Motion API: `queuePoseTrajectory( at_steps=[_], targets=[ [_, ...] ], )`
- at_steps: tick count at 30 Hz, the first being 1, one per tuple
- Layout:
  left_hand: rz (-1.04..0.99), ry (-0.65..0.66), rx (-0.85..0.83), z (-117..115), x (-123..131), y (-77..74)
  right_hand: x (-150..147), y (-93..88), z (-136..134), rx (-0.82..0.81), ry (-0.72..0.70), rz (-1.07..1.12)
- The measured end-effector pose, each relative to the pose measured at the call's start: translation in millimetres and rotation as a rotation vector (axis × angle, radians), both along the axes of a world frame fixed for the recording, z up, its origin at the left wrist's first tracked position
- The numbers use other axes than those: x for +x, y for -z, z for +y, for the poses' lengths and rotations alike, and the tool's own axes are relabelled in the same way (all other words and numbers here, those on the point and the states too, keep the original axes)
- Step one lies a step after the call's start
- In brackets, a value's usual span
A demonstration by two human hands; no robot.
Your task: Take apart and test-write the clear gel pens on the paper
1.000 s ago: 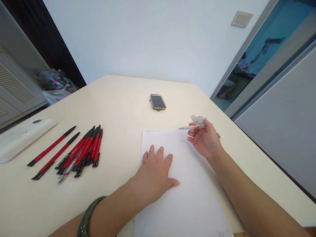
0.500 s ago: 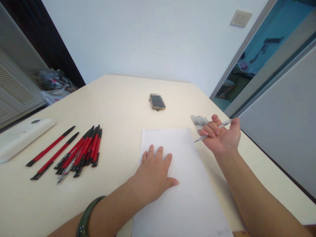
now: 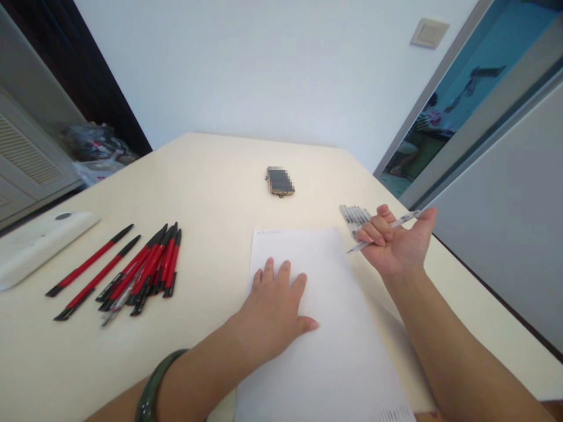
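Observation:
My left hand (image 3: 278, 310) lies flat with spread fingers on a white sheet of paper (image 3: 334, 363). Small marks run along the sheet's top left edge, and short strokes show at its bottom right. Palm up, my right hand (image 3: 398, 243) holds a slim clear pen refill (image 3: 357, 247) in its curled fingers, tip pointing down and left over the paper's right edge. The thumb is at the refill's upper end. Just behind that hand, several similar refills (image 3: 352, 218) lie in a row on the table.
Several red and black pens (image 3: 147, 266) are heaped on the left of the table (image 3: 211, 181), with two lying apart. A white case-like object (image 3: 44, 243) sits at the far left. Towards the back lies a small dark, blurred object (image 3: 280, 181). A person is partly visible through the doorway.
My right thumb has moved outward to the right, and the refill has shifted slightly right with it. My left hand has stayed in place.

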State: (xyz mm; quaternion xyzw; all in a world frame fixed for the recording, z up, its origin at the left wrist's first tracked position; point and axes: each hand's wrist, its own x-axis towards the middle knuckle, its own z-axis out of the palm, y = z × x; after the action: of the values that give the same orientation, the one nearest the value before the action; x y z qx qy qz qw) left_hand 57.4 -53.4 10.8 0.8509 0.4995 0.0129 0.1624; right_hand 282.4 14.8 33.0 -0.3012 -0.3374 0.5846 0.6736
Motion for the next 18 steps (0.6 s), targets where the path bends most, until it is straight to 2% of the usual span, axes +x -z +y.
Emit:
queuePoseTrajectory(
  at_steps=[3, 6, 9, 14, 18],
  targets=[
    [0.003, -0.003, -0.007, 0, 0, -2.1, -5, -3.4, -1, 0.007, -0.021, 0.023],
    [0.007, -0.002, -0.011, 0, 1, -2.9, -6, -1.9, 2, -0.019, 0.038, -0.031],
    [0.002, -0.001, -0.005, 0, 0, -0.8, -1, 4.1, 11, -0.023, 0.213, -0.158],
    [-0.012, 0.01, 0.006, 0, -2, 2.5, 10, 14.3, 19, 0.119, 0.591, -0.505],
    [-0.002, 0.01, 0.0, 1, -1, 1.7, 12, 25.4, 22, 0.179, 0.703, -0.737]
  ],
)
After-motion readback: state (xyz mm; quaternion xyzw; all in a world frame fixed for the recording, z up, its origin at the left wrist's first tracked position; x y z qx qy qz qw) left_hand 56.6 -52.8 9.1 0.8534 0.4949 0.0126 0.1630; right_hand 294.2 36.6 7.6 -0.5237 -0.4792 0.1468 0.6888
